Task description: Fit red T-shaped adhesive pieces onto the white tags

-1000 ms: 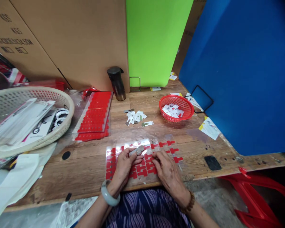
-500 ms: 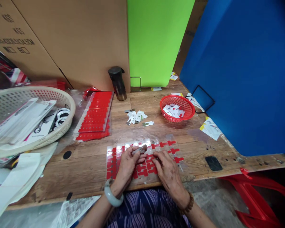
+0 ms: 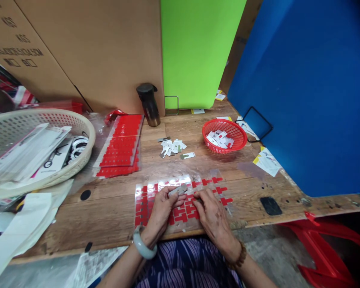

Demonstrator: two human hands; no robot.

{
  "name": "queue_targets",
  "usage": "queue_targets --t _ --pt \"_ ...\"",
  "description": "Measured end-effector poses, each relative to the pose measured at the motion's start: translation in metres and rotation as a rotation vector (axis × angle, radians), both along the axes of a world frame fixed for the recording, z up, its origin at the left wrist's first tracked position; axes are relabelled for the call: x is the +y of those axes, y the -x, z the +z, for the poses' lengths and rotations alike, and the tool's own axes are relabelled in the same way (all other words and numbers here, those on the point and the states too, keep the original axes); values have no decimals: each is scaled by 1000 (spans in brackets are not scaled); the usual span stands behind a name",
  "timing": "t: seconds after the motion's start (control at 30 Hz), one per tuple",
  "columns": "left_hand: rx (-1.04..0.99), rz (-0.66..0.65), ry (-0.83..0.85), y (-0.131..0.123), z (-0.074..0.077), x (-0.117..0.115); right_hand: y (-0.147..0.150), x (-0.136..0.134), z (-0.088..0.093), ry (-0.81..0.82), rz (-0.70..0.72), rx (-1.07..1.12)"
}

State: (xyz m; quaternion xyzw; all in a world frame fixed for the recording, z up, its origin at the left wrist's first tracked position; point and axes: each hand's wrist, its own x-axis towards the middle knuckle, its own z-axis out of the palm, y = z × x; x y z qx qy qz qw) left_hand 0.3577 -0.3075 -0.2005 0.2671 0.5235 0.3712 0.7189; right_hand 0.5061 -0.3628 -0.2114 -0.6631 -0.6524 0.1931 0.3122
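A clear sheet of red T-shaped stickers lies at the near table edge. My left hand rests on it and pinches a small grey flat piece between thumb and fingers. My right hand lies on the sheet just right of it, fingers curled and pressed onto a red sticker near the grey piece. What the right fingertips hold is too small to make out.
A loose pile of small white and grey pieces lies mid-table. A red basket with similar pieces stands right of it. A stack of red sticker sheets, a dark flask and a cream basket are at the left. Cardboard, green and blue panels wall the table.
The grey piece in my left hand has tilted slightly and shifted a little. Both hands stay on the sticker sheet, almost unmoved.
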Motion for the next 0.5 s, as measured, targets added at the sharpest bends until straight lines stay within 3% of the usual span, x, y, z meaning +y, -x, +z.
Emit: queue_targets --t 0.2,0.5 --pt "-4 21 18 0 0 0 4 -6 -13 -109 -22 30" --pt "22 24 -21 -1 -2 -2 7 0 6 66 -55 59"
